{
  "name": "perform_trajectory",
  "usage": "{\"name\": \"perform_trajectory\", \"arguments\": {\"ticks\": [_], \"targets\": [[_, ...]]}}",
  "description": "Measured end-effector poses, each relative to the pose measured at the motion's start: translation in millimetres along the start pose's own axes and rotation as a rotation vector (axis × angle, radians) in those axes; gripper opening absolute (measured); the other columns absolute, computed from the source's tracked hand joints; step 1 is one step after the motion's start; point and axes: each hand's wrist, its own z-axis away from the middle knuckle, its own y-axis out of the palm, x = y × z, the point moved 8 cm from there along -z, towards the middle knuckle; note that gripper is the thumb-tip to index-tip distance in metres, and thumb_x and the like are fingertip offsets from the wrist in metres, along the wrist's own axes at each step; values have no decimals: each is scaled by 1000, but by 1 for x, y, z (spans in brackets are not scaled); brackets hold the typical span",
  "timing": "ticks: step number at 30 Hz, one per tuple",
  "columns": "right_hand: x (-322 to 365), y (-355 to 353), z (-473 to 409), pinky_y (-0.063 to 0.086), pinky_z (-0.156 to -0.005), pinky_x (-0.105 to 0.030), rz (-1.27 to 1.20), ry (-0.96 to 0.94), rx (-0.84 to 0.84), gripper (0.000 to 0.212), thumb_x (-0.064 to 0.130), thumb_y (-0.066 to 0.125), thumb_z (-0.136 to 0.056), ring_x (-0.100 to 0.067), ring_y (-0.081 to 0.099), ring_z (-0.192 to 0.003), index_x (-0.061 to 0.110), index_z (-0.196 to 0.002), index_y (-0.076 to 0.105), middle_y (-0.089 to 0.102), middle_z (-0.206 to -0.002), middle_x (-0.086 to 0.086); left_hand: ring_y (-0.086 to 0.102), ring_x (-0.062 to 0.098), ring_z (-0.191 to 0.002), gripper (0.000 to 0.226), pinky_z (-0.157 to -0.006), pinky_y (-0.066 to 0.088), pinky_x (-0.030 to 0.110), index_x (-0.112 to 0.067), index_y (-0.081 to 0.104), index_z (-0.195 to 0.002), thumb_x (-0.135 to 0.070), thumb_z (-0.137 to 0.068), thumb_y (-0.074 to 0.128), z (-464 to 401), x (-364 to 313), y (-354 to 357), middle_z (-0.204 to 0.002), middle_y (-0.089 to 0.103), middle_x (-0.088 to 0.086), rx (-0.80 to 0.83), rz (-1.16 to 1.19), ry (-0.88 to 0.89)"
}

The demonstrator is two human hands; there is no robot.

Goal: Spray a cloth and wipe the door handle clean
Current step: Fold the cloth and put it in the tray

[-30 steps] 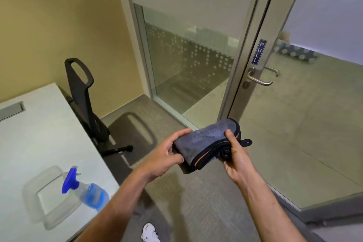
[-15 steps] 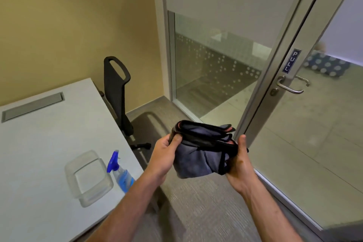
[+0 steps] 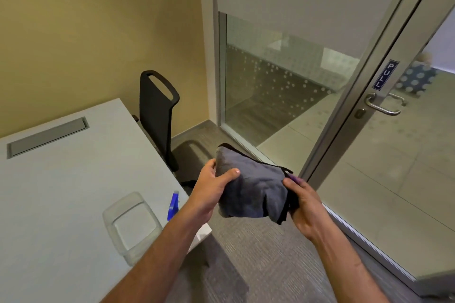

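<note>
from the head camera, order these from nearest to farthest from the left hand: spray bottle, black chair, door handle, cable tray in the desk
From the left hand:
1. Spray bottle, just left of the wrist at the desk edge.
2. Black chair, up and left, by the yellow wall.
3. Door handle and cable tray: far right and far left, too close to call.

Spray bottle body behind left forearm; right fingers under cloth.
</note>
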Motion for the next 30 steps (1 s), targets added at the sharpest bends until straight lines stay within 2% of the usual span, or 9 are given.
{"name": "perform_trajectory", "arguments": {"ticks": [3, 6, 10, 14, 17, 22, 26, 28, 30], "targets": [[6, 11, -8, 63, -70, -40, 110, -157, 10, 77, 3, 74, -85, -31, 74, -102, 50, -140, 46, 69, -126, -12, 61, 4, -110, 103, -73, 58, 18, -50, 29, -146, -19, -67, 88, -7, -2, -12, -128, 53, -23, 129, -54, 39], [9, 31, -10, 57, -96, -45, 305, -264, 191, 79, 20, 79, -83, -24, 58, -129, 59, -141, 42, 43, -153, -3, 52, -4, -114, 128, -86, 59, 27, -64, 6, -148, -5, -67, 84, -12, -8, -19, -133, 33, -32, 242, -180, 104], [9, 64, -22, 37, -112, -27, 995, -389, 336, 96, 37, 88, -64, -5, 21, -144, 53, -146, 40, 10, -160, 25, 52, -2, -115, 116, -81, 58, 21, -58, 16, -151, 0, -72, 76, -21, -19, -35, -147, 29, -21, 227, -328, 134], [20, 103, -46, 43, -110, -46, 1303, -526, 400, 42, 36, 78, -76, -10, 38, -137, 33, -117, 70, 34, -154, 11, 54, 4, -114, 88, -80, 49, 7, -41, 34, -151, -7, -81, 75, -36, -32, -62, -145, 44, -8, 10, -629, 190], [34, 141, -60, 48, -97, -45, 1308, -618, 505, 20, 38, 76, -72, -11, 49, -120, 30, -90, 72, 52, -132, 12, 58, 11, -116, 65, -87, 45, 13, -37, 51, -137, -18, -81, 78, -39, -45, -92, -135, 59, -6, -179, -745, 237], [44, 208, -87, 54, -78, -41, 1022, -474, 640, 26, 24, 78, -64, -18, 64, -86, 23, -89, 71, 71, -89, -4, 57, 3, -88, 34, -75, 41, 9, -43, 59, -107, -40, -81, 81, -22, -66, -152, -102, 54, -21, -464, -750, 231], [29, 271, -94, 56, -73, -23, 880, -432, 773, 37, 19, 79, -71, -6, 62, -90, 27, -101, 60, 65, -102, 0, 57, 11, -112, 46, -93, 51, 28, -22, 67, -124, -36, -83, 81, -1, -61, -205, -128, 54, -11, -567, -636, 106], [11, 301, -96, 54, -67, -17, 829, -395, 835, 39, 16, 79, -72, 3, 60, -84, 25, -104, 58, 62, -101, 1, 67, 15, -106, 35, -94, 57, 35, -21, 70, -119, -32, -87, 77, 9, -57, -229, -117, 69, -6, -588, -532, 89], [-14, 327, -101, 54, -66, -19, 816, -326, 870, 38, 14, 81, -77, -5, 60, -85, 29, -104, 59, 61, -102, 0, 71, 16, -98, 24, -89, 61, 37, -22, 71, -112, -30, -90, 74, 17, -53, -253, -104, 74, -3, -630, -459, 92]]}}
